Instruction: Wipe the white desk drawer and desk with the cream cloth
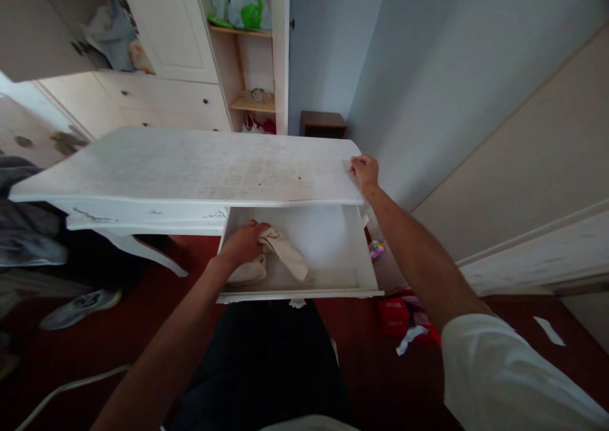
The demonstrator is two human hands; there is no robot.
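Note:
My left hand (246,244) is inside the pulled-out drawer (333,240), closed on a beige cloth (286,253). The cloth is bunched at my fingers, and its loose end trails over the drawer's white bottom. Part of it lies along the left wall of the drawer. At the right end of the white table (190,164), my right hand (365,169) rests on the top with its fingers curled in. Whatever those fingers hold, if anything, is hidden.
A white wardrobe (166,98) with shelves stands behind the table. A small brown cabinet (323,119) is near the wall. On the dark red floor are a shoe (82,309) to the left and red packaging (394,315) to the right. Dark clothing hangs at the left.

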